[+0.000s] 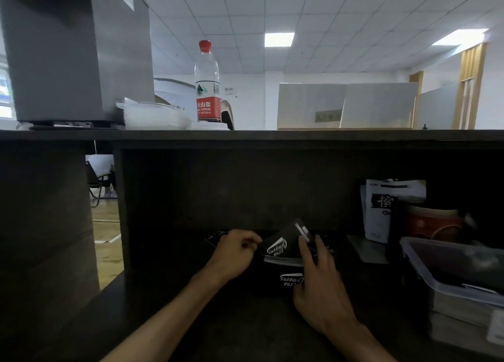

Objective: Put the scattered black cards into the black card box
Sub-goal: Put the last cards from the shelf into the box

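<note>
The left hand (236, 248) is curled, its fingertips pinching the left edge of a black card (283, 240) that tilts up between the two hands; the right hand (319, 274) lies just beside it, fingers fairly straight and spread, touching the card's right side and resting along the right edge of a stack (282, 260) whose pale edges show just under the tilted card; whether the thumb grips anything I cannot tell. Nearer the wrists, against the right palm, sits the box (289, 282), black with white script on it, though in this gloom its mouth and outline are hard to make out; more cards (215, 236) lie flat beyond the left knuckles, and perhaps beyond the right fingertips too.

The step in hand looks like adding the lifted card to the stack before boxing it; most of the task is probably still ahead. The risks are plain: the pinch is only at one edge, so the card could swing or slip; pressing it down askew could fan the stack, since the right hand steadies one side alone; black cards on a dark desk (191, 320) under a shelf are easy to overlook; a wide sweep to the right could knock the plastic tub (425, 269).
</note>
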Motion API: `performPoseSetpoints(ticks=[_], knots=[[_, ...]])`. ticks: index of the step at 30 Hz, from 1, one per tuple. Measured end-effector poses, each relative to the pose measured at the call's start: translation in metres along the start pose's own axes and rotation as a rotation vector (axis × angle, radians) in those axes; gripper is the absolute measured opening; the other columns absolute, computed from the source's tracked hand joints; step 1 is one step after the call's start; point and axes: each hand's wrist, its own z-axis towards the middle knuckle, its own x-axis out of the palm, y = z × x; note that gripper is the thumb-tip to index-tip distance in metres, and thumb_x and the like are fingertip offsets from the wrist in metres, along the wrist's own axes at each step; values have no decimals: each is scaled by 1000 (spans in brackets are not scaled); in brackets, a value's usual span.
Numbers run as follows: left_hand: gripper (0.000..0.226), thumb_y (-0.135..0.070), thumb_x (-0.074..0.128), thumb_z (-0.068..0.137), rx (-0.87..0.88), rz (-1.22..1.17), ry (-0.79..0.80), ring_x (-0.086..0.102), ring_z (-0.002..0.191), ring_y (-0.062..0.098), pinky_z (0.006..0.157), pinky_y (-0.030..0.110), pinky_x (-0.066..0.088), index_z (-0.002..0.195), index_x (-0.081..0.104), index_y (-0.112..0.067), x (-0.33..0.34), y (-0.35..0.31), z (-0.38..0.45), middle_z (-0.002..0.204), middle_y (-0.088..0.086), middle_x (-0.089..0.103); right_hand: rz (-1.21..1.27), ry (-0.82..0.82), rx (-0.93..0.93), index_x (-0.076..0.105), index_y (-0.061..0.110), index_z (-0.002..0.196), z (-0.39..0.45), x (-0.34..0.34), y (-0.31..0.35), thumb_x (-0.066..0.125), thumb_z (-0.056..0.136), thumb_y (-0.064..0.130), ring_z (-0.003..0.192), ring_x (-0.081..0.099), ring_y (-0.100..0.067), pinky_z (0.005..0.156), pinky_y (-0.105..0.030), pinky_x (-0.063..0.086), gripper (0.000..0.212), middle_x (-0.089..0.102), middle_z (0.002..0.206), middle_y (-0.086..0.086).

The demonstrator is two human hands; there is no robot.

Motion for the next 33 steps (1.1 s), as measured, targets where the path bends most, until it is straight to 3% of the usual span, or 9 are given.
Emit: performPoseSetpoints(ticks=[4,8,11,18,21,24,28,30,33], knots=[[31,-14,50,97,-39,-10,62,59,100,-5,84,11,42,97,74,-32,1,-11,-8,105,-18,68,-20,6,2,-10,35,154,0,1,0,62,88,31,150,-4,-23,120,-44,24,98,-23,160,4],[24,-31,41,102,-297,-393,130,58,94,0,71,16,43,110,64,-29,34,-29,-17,111,-7,63,-56,10,-55,21,29,152,2,4,-2,57,90,31,148,2,-18,120,-41,23,72,13,159,2],[30,-34,37,103,-408,-380,29,50,81,-2,59,15,37,129,49,-24,57,-40,-19,107,-9,52,-75,39,-28,25,29,147,3,4,-2,59,88,31,147,6,-19,118,-47,23,68,23,152,4],[31,-26,35,104,-367,-411,7,50,106,7,88,21,40,130,52,-24,52,-37,-10,130,-3,49,-118,54,-28,31,28,141,16,-5,7,58,85,30,127,28,-20,105,-40,39,62,31,136,-1],[30,-36,39,103,-360,-462,67,52,107,5,90,23,41,112,65,-26,36,-19,0,119,-13,55,-111,48,-51,33,28,142,19,3,14,55,88,35,129,28,-19,106,-39,38,59,31,137,-1],[29,-32,42,102,-304,-190,-26,61,109,19,89,26,46,109,67,-19,23,10,21,115,2,66,-98,35,-77,32,31,142,19,10,12,53,90,39,129,27,-16,107,-37,37,56,31,139,3],[44,-43,36,101,-265,482,29,39,134,30,109,40,32,144,42,-31,24,46,44,150,2,42,-85,23,-103,32,33,141,21,13,8,51,91,39,132,26,-15,108,-38,36,54,33,139,7],[49,-50,32,100,-266,555,139,31,137,30,109,43,25,147,34,-37,31,56,48,154,-1,37,-74,19,-112,32,33,141,20,13,7,50,91,39,132,25,-14,108,-38,36,54,34,139,9],[45,-57,33,97,-246,564,142,37,133,27,106,46,24,136,47,-37,37,64,45,141,2,50,-63,12,-125,33,33,141,21,13,7,51,90,37,131,26,-14,107,-38,37,54,36,138,9]])
